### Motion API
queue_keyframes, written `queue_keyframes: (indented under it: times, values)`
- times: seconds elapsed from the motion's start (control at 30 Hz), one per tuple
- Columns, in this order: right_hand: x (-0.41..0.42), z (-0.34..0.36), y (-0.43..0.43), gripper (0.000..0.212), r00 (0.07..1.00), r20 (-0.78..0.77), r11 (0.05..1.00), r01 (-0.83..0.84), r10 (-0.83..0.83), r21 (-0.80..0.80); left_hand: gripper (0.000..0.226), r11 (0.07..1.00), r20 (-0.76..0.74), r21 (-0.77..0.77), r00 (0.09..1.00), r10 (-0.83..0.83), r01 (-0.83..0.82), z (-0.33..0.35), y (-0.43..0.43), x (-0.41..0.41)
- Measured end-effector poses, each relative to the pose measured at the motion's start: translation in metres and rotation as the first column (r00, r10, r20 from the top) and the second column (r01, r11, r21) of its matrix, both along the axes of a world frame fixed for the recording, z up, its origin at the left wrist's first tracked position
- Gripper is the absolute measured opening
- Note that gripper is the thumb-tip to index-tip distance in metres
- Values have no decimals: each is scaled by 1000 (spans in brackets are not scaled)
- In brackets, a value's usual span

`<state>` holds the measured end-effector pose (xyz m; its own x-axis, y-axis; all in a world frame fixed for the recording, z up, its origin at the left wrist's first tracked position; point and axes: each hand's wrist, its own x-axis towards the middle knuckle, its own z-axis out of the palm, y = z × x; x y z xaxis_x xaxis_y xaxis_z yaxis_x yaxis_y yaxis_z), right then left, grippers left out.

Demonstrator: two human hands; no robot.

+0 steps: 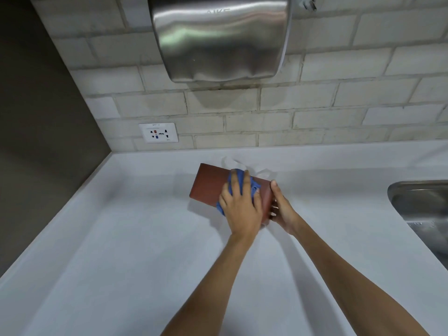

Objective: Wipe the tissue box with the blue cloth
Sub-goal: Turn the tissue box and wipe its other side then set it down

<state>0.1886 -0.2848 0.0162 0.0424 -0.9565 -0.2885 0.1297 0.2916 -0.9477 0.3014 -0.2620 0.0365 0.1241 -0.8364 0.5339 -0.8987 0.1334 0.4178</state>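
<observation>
Head view. Your tabletop (121, 238) is smooth, matte white, with a raised lip where it meets the back wall. Behind the tissue box (209, 184) stands pale brick-pattern tile; a white socket plate (158, 132) sits up and left of the box. A brushed-steel hand dryer (219, 37), rounded and glossy, hangs above the box. Well right of the box, a stainless sink (421, 209) shows its curved rim.

The box is a reddish-brown rectangular block, lying tilted on the tabletop, with white tissue (232, 163) crumpled at its far edge. Your left hand (240, 204) lies flat, fingers spread, pressing the soft blue cloth (253, 186) on the box's top. Your right hand (282, 209) grips the box's right end.
</observation>
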Motion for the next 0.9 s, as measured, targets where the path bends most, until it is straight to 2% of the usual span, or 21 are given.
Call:
queue_keyframes:
  times: [0.17, 0.33, 0.43, 0.47, 0.53, 0.6, 0.67, 0.8, 0.9]
  values:
    - [0, 4, -1, 73, 999, -29, 1000, -17, 16, -26, 50, 971, 193, -38, 955, -225, 236, -5, 16, -1]
    - [-2, 1, -3, 63, 998, -47, 1000, 31, -31, -2, 54, 928, 318, -63, 889, -329, 366, -15, 15, 15]
    - [1, 2, -4, 53, 995, -56, 996, 87, -87, 5, 46, 909, 403, -110, 854, -328, 401, -19, 14, 28]
    - [2, 1, -4, 50, 993, -52, 995, 103, -103, 10, 45, 929, 362, -112, 886, -291, 351, -20, 11, 34]
    - [2, 2, -4, 44, 991, -40, 991, 129, -128, 25, 46, 981, 126, -61, 976, -177, 186, -17, 1, 51]
    - [1, 1, -6, 44, 991, -40, 991, 130, -129, 37, 48, 999, -78, 48, 997, -11, 14, -14, -17, 70]
    - [2, 1, -6, 42, 992, -42, 992, 121, -119, 35, 49, 990, -163, 100, 980, 111, -95, -10, -34, 82]
    - [5, 1, -5, 35, 994, -32, 994, 107, -106, 7, 49, 963, -339, 168, 905, 257, -210, 0, -49, 72]
    - [5, -1, -5, 41, 996, 5, 996, 88, -88, -5, 49, 955, -324, 197, 905, 276, -221, 2, -41, 49]
